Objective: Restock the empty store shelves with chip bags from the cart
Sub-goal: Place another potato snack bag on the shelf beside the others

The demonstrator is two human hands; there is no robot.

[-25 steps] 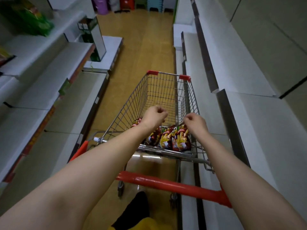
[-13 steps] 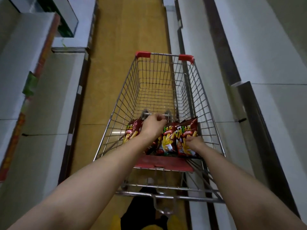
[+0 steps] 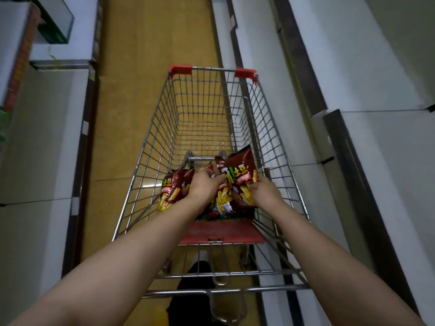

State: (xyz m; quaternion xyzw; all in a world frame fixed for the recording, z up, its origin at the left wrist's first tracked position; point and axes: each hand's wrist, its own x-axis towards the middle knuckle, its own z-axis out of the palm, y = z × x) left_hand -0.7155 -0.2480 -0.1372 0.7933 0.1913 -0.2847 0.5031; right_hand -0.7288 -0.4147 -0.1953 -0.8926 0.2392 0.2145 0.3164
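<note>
— White left shelves [image 3: 42,142] run along that side of the aisle, plain boards with a dark front strip. What comes next to them?
— Tan floor [image 3: 141,95], then the wire cart [image 3: 150,147] standing lengthwise in the middle of the aisle, with red caps on its far corners.
— Where are the chips?
— All at the near end of the basket, just beyond the red seat flap [image 3: 223,231]. The left chip bag [image 3: 170,191], dark red with yellow fries printed on it, lies near the cart's left wall.
— And the hands?
— The left grip [image 3: 204,187] is just beside that bag, knuckles up. Its fingers are curled down over the top of the middle chip bag [image 3: 222,204].
— Further right?
— The right chip bag [image 3: 237,177] stands tilted, its top corner higher than the other bags. The right grip [image 3: 263,191] is closed on its lower right edge, fingers bent round the foil.
— Do those two bags touch?
— Yes, they overlap. Past the cart's right wall, the white right shelves [image 3: 388,172] line the aisle, close beside the cart.
</note>
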